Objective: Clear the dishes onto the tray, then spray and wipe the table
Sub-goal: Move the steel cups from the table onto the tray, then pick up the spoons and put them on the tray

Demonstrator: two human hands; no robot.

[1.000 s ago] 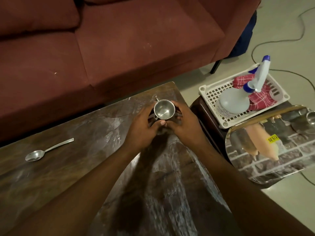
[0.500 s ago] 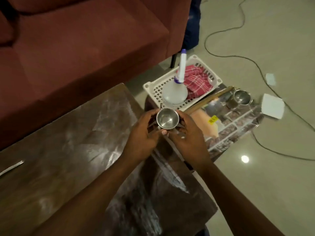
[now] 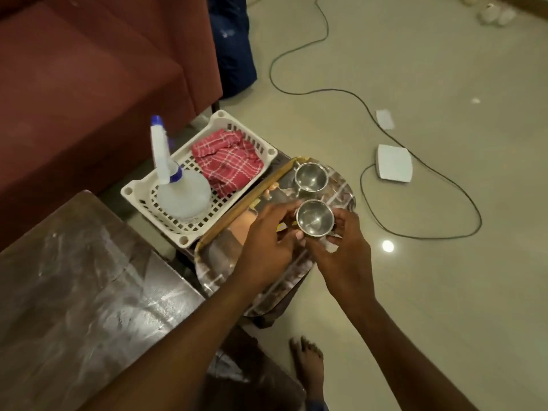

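Both my hands hold a small steel cup over the patterned tray. My left hand grips its left side and my right hand grips its right side and base. A second steel cup stands on the tray's far end, just beyond the held one. A white basket left of the tray holds a spray bottle with a blue-tipped nozzle and a red checked cloth. The dark wooden table fills the lower left.
A maroon sofa stands behind the table and basket. A black cable loops over the tiled floor to a white box at the right. My bare foot is on the floor below the tray.
My hands have carried the steel cup rightward off the table to above the tray, next to the other cup. The view has swung right, so the spoon on the table is out of sight.
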